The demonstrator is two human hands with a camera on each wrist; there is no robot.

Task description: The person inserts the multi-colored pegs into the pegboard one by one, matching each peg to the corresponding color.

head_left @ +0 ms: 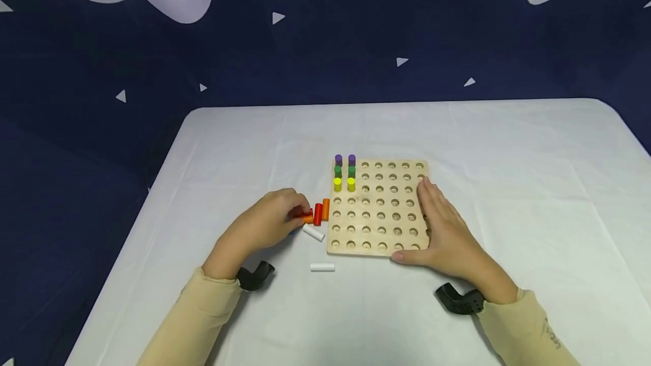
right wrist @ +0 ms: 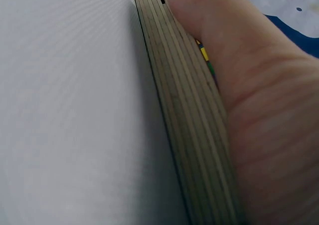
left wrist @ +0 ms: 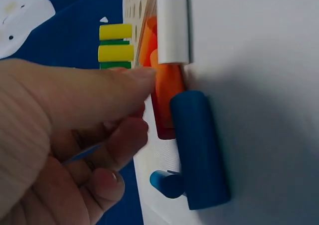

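Observation:
A wooden pegboard [head_left: 373,208] with rows of round holes lies on the table. Purple, green and yellow pegs [head_left: 351,185] stand in pairs at its far left corner. My left hand [head_left: 274,216] bends its thumb and fingers around an orange peg [left wrist: 168,85] and a red peg left of the board; whether it pinches one is hidden. Another red peg [head_left: 317,214] and orange peg [head_left: 326,209] lie against the board's left side. Fingers extended, my right hand [head_left: 450,236] rests along the board's right edge, its thumb at the near edge.
One white peg [head_left: 313,232] lies slanted near the left hand, and another white peg [head_left: 322,267] lies closer to me. Beneath the left hand are a large blue peg [left wrist: 199,150] and a smaller blue one [left wrist: 167,183]. White cloth [head_left: 534,185] covers the table.

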